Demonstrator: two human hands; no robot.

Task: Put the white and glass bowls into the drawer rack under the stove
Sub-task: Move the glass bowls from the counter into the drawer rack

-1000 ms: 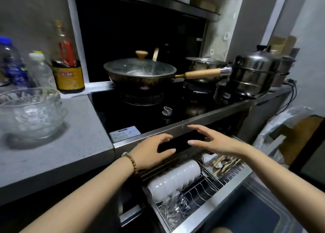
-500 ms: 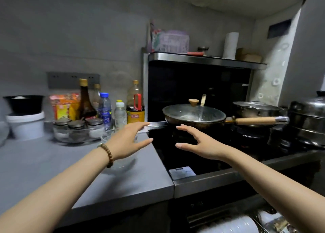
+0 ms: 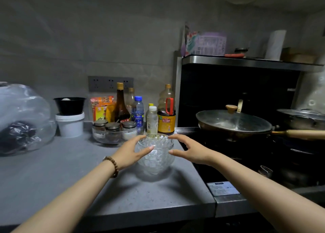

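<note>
A stack of patterned glass bowls [image 3: 155,155] stands on the grey counter [image 3: 70,176] just left of the stove. My left hand [image 3: 131,152] is at the stack's left side, fingers spread, thumb and fingertips touching or nearly touching the glass. My right hand [image 3: 189,151] is open at the stack's right side, its fingertips close to the rim. Neither hand has closed on the stack. The drawer rack under the stove is out of view.
Behind the bowls stand sauce and water bottles [image 3: 166,112] and a glass dish of spice jars [image 3: 113,130]. A lidded wok [image 3: 233,122] with a wooden handle sits on the black stove [image 3: 246,155]. A white bucket [image 3: 70,124] and plastic bag [image 3: 22,118] are at left.
The view swung up from the open drawer rack to the counter. Both hands rose from the drawer and came in on either side of the glass bowls.
</note>
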